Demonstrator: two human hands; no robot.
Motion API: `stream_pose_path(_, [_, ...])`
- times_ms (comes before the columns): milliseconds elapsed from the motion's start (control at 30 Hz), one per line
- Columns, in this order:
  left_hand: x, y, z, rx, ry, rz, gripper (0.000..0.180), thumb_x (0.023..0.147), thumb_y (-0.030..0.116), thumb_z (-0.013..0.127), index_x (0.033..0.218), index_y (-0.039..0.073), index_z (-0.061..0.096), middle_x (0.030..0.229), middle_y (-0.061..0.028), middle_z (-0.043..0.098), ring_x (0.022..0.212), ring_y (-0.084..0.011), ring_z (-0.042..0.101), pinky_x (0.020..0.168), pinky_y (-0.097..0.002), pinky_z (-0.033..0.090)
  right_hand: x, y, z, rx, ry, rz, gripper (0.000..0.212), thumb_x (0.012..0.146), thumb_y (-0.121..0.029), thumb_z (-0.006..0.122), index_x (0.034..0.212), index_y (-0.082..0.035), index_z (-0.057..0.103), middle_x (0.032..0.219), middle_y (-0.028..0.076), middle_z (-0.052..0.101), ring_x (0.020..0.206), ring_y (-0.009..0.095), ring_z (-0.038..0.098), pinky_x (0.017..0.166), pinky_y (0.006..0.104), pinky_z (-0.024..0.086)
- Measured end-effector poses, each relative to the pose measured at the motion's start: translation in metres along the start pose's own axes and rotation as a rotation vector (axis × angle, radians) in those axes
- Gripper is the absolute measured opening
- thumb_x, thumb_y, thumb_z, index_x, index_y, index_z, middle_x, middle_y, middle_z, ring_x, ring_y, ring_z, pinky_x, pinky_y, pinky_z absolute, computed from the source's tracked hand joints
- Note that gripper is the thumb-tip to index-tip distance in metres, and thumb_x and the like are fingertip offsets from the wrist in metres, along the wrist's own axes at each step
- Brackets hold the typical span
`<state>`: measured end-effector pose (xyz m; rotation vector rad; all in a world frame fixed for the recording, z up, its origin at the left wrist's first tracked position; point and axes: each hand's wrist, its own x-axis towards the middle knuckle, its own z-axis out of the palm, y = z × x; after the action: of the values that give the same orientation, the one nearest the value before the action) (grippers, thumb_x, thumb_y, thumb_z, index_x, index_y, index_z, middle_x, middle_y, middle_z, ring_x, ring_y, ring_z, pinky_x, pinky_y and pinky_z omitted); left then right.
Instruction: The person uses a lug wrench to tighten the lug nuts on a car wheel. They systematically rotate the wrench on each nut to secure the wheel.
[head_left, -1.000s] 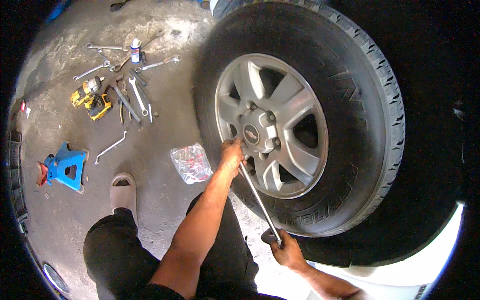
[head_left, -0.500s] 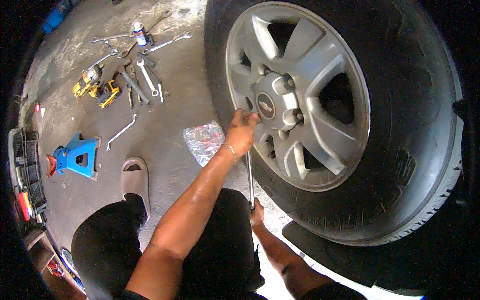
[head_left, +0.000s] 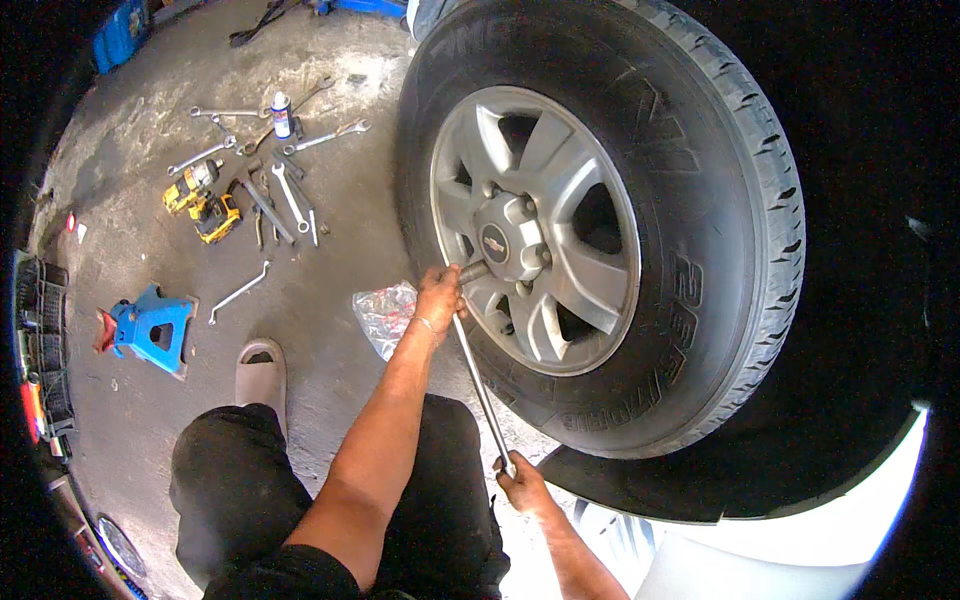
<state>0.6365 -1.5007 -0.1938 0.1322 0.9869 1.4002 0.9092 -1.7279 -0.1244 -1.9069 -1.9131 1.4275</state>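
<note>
My left hand [head_left: 437, 297] is closed around the head of a long metal socket wrench [head_left: 482, 390]. Its dark socket [head_left: 474, 271] points at the lower left of the wheel hub and reaches a lug nut position; the nut itself is hidden. Lower down, my right hand [head_left: 525, 488] grips the far end of the handle, which slants down to the right. The silver alloy wheel [head_left: 590, 295] has a round center cap [head_left: 495, 243] and several visible lug nuts, and it carries a large black tire [head_left: 690, 260].
A clear plastic bag [head_left: 385, 318] lies beside the tire. Wrenches, a hammer [head_left: 265, 208], a yellow impact wrench [head_left: 192, 188] and a spray can [head_left: 281, 116] are spread on the floor. A blue jack stand [head_left: 155, 328] sits at left, near my sandaled foot [head_left: 260, 375].
The view has shifted, so the wheel appears smaller and the whole tire tread shows. The wrench handle slants more to the right, my right hand is lower, and the socket has come into sight.
</note>
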Motion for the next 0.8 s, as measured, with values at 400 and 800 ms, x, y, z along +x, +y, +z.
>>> stream_pose_path(400, [-0.002, 0.011, 0.025, -0.45, -0.066, -0.415, 0.028, 0.097, 0.036, 0.052, 0.104, 0.008, 0.052, 0.068, -0.0015, 0.042, 0.055, -0.0146, 0.046, 0.049, -0.0348, 0.045, -0.057, -0.251, -0.156, 0.638, -0.278, 0.524, 0.057, 0.087, -0.021, 0.065, 0.137, -0.001, 0.047, 0.074, -0.004, 0.043, 0.065, 0.009, 0.039, 0.055, 0.0213, 0.032])
stream_pose_path(800, [0.01, 0.02, 0.043, -0.145, 0.129, -0.247, 0.026, 0.096, 0.03, 0.052, 0.101, 0.004, 0.051, 0.064, -0.0026, 0.045, 0.048, -0.0148, 0.046, 0.041, -0.0336, 0.045, -0.027, -0.226, -0.123, -0.58, -0.129, 0.347, 0.028, 0.091, -0.023, 0.059, 0.111, -0.005, 0.062, 0.094, 0.019, 0.068, 0.088, 0.034, 0.067, 0.081, 0.0405, 0.051])
